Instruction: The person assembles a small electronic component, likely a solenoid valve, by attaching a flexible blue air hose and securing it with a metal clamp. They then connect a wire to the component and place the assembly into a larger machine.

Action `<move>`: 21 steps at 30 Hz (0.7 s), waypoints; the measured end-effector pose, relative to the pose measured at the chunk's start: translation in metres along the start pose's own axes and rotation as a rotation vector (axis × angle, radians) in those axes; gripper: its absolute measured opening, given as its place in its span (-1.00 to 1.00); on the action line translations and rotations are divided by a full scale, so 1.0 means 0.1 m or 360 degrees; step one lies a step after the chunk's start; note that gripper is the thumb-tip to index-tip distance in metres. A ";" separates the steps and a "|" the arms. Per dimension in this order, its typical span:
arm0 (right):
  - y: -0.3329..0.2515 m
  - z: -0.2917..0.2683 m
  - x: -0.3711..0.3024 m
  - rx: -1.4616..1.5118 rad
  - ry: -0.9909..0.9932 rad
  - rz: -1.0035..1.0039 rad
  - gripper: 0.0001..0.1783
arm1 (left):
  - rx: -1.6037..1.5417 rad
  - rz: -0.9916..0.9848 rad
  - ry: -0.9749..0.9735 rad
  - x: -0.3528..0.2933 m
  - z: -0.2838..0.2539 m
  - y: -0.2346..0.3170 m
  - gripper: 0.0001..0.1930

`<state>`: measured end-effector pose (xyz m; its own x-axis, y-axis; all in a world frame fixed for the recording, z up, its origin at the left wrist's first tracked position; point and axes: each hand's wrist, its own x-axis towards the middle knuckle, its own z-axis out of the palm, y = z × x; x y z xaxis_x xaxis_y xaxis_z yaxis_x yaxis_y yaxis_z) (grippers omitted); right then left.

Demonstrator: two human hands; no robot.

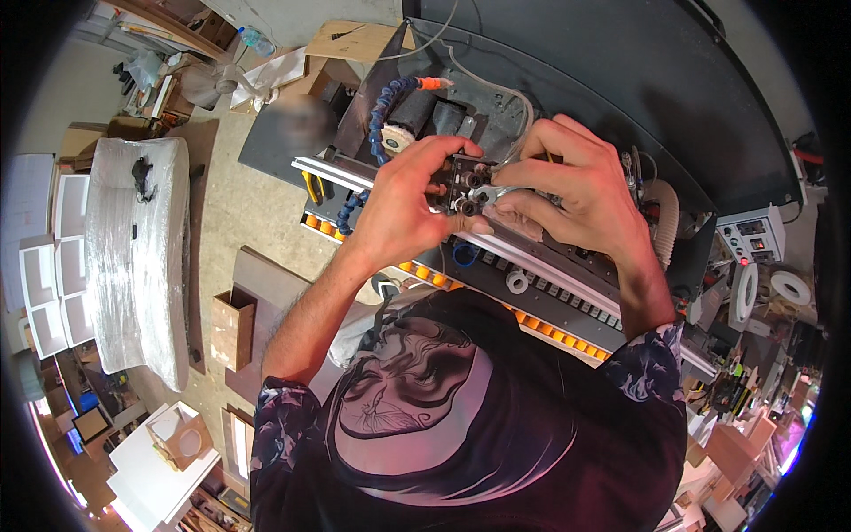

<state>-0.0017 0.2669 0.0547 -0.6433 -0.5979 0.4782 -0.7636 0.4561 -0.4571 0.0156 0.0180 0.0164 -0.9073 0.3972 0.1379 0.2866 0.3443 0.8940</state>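
Both my hands work close together over a dark machine bed [496,106]. My left hand [399,202] grips a small dark metal block [461,168] with round bolt-like fittings on it; the fingers are on its far side and the thumb is on the near side. From the right, my right hand [572,182] pinches a silver wrench [494,191] between thumb and fingers. The wrench's head touches, or lies right beside, the fittings on the block. My right fingers hide most of its handle.
A blue segmented hose [379,115] with an orange tip rises left of my hands. Nearer me run a pale rail, a white ring [517,282] and orange rollers [554,333]. A corrugated hose [663,217] and a control box [752,238] stand right. Yellow-handled pliers [314,184] lie left.
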 end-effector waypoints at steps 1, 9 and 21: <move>0.03 0.01 0.00 -0.0030 0.0003 -0.0044 -0.67 | -0.0003 -0.0017 -0.0010 0.00 0.00 0.01 -0.19; -0.03 0.08 -0.05 -0.0444 0.0076 -0.0131 -0.69 | -0.0122 -0.0072 0.0020 0.00 -0.01 -0.01 -0.19; -0.02 0.08 -0.13 -0.0458 0.0020 -0.0071 -0.73 | -0.0154 -0.0134 -0.0055 0.00 0.00 -0.02 -0.15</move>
<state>0.0086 0.2680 0.0435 -0.6079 -0.6141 0.5033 -0.7743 0.5987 -0.2048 0.0153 0.0174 0.0142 -0.9152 0.4003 0.0472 0.1773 0.2946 0.9390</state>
